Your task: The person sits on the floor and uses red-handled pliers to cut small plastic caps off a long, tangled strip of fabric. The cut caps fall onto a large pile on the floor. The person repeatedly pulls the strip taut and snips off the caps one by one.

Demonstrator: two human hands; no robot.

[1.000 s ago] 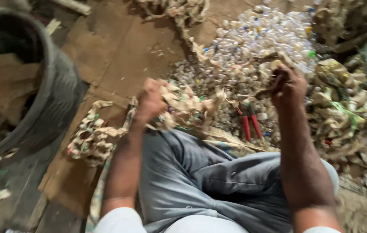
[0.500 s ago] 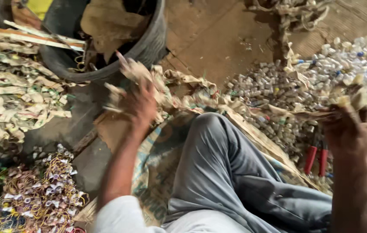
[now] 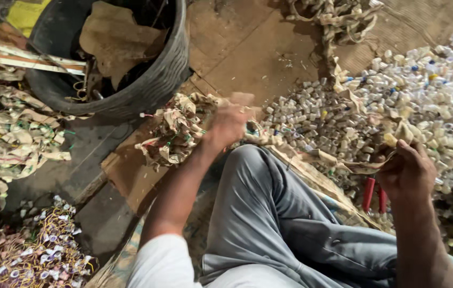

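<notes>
Seated on the floor, a person stretches a long tan scrap strip point(image 3: 311, 154) between both hands: the left hand point(image 3: 230, 124) grip clamped on its bunched end point(image 3: 175, 133), the right hand point(image 3: 406, 172) pinching the other. Loose caps point(image 3: 397, 96) lie heaped within reach, red-handled pliers point(image 3: 374, 194) beside the knee.

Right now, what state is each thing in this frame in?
left hand: closed on a bundle of tan strips
right hand: gripping a tan strip
black tub: upright, holding brown scraps
red-handled tool: lying on the floor, untouched
pale caps: heaped loose
</notes>
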